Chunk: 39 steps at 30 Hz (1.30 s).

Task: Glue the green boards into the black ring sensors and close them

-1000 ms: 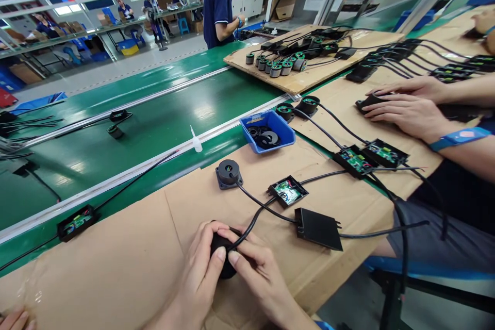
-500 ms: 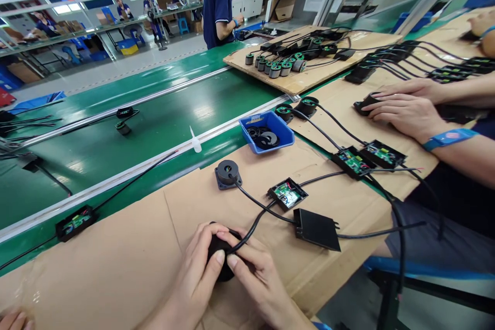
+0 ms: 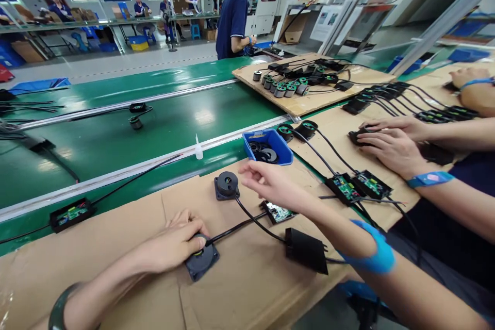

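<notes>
My left hand (image 3: 176,240) rests on a black round part with a square base (image 3: 201,261) on the cardboard sheet (image 3: 127,247), fingers curled over its top. A black cable runs from that part to the right. My right hand (image 3: 270,183) is stretched out above the cardboard, fingers apart and holding nothing, between a second black round part (image 3: 226,185) and the blue bin (image 3: 284,150) of black rings. Under my right wrist lies an open black box with a green circuit board (image 3: 277,212). A closed black box (image 3: 307,250) lies nearer me.
A green conveyor belt (image 3: 116,139) carries wired parts. A co-worker's hands (image 3: 390,144) press a black part at right, beside open circuit boxes (image 3: 358,185). A cardboard board (image 3: 309,100) holds several coils. A small white bottle (image 3: 198,148) stands on the rail. A person stands far back.
My right hand let go of the black part and reached forward toward the blue bin. My left hand stays on the part, now flat on the cardboard. The view has tilted up.
</notes>
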{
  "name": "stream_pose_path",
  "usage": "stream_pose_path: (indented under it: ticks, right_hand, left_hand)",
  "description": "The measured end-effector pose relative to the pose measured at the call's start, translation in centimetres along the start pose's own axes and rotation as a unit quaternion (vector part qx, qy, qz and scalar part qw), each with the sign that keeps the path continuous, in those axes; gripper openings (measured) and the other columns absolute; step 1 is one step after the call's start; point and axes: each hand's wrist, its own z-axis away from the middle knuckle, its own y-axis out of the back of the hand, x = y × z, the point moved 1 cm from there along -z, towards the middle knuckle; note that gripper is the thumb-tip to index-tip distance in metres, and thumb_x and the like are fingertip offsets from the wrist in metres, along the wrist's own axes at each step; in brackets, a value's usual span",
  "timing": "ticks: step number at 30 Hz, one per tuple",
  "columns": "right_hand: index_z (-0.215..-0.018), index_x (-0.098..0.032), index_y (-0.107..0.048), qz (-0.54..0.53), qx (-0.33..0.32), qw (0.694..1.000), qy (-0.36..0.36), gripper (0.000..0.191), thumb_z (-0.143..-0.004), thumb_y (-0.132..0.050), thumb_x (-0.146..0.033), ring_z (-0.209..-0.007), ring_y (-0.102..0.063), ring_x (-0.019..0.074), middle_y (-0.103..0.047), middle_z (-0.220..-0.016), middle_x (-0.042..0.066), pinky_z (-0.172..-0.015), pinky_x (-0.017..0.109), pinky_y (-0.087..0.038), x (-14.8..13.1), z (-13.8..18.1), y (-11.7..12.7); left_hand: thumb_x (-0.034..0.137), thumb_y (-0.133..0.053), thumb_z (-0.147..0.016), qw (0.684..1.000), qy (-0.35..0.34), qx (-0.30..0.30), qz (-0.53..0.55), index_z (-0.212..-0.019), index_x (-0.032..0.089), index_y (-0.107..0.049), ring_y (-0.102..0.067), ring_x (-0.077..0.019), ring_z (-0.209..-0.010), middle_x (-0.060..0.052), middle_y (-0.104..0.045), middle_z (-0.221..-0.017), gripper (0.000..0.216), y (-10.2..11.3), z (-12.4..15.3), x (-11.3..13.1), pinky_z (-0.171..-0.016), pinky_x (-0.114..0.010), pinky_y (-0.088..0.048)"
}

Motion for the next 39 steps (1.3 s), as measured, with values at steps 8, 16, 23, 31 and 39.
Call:
stream_pose_path:
  ticks: [8,16,23,31,39]
  right_hand:
    - [-0.104,-0.013,-0.064,-0.024,-0.126,0.991,-0.040,0.025,-0.080,-0.066,-0.016,-0.060,-0.059,0.0119,-0.061,-0.083,0.003,-0.048,0.023,-0.051,1.0,-5.3,-1.3]
    - [-0.093,-0.019,-0.069,0.054,-0.192,0.961,0.193,0.019,-0.089,-0.053,-0.010,-0.063,-0.062,0.0131,-0.069,-0.075,0.001,-0.057,0.021,-0.048,-3.8,6.2,-5.4]
    - [-0.122,0.003,-0.058,0.233,-0.084,0.894,0.374,0.038,-0.090,-0.041,-0.006,-0.079,-0.062,0.0232,-0.071,-0.098,0.017,-0.057,0.030,-0.056,-2.9,9.3,-10.7]
    - [-0.109,-0.003,-0.063,0.226,-0.059,0.901,0.366,0.028,-0.086,-0.048,-0.001,-0.075,-0.062,0.0199,-0.068,-0.084,0.011,-0.064,0.029,-0.052,-4.0,9.2,-12.3]
    - [-0.112,-0.014,-0.065,-0.018,0.011,0.998,0.063,0.028,-0.093,-0.045,-0.018,-0.080,-0.064,0.0169,-0.065,-0.102,0.012,-0.068,0.028,-0.053,-1.9,0.4,-2.4]
  left_hand:
    - [0.024,-0.052,-0.083,0.983,0.069,-0.164,0.044,-0.102,0.020,-0.064,-0.051,-0.0223,-0.102,-0.003,-0.054,-0.101,0.023,1.1,-1.6,-0.5,-0.095,-0.033,-0.040]
    - [0.026,-0.055,-0.080,0.982,0.079,-0.143,0.092,-0.098,0.018,-0.066,-0.049,-0.0233,-0.102,-0.004,-0.052,-0.101,0.022,1.0,-1.5,-0.6,-0.095,-0.035,-0.039]
    - [0.028,-0.067,-0.075,0.975,0.058,-0.155,0.148,-0.088,0.019,-0.072,-0.056,-0.0182,-0.084,-0.003,-0.062,-0.089,0.017,0.8,-2.6,-2.3,-0.072,-0.026,-0.045]
    - [0.041,-0.065,-0.080,0.984,-0.012,-0.090,0.155,-0.103,0.017,-0.075,-0.057,-0.0204,-0.091,-0.007,-0.064,-0.099,0.035,0.2,-1.0,-3.7,-0.076,-0.027,-0.045]
    - [0.031,-0.066,-0.083,0.981,-0.034,-0.043,0.186,-0.121,0.017,-0.061,-0.058,-0.0156,-0.081,-0.007,-0.064,-0.105,0.041,3.8,-5.5,-0.2,-0.077,-0.029,-0.048]
